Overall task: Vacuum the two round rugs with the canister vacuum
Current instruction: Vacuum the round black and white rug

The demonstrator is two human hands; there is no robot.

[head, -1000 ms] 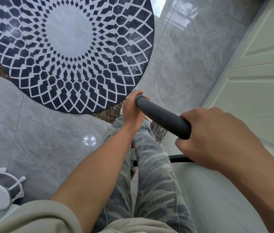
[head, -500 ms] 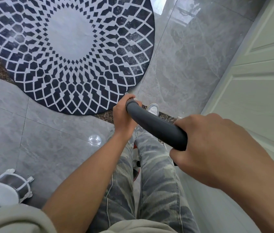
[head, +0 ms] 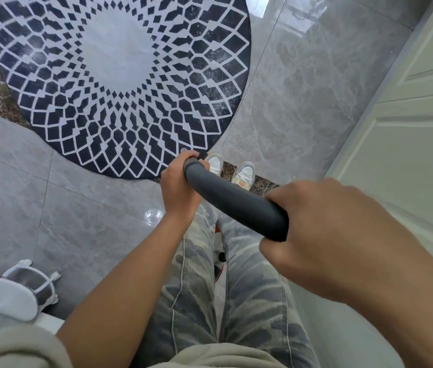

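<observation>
Fingers of both the left hand (head: pixel 177 191) and right hand (head: pixel 334 243) clench the dark grey vacuum wand (head: pixel 234 201); best to sweep slow, overlapping strokes across the navy-and-white patterned round rug (head: pixel 120 83).

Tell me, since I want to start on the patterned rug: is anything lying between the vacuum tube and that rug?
Nothing visible does. Both the left hand and right hand grip the grey vacuum tube. The round rug lies just ahead of the shoes on bare floor tile. The tube's nozzle end is hidden.

Beige sleeve (head: pixel 11 349) pushed up (forearms bare), grey camouflage trousers (head: pixel 250 301), white sneakers (head: pixel 243 172).
</observation>
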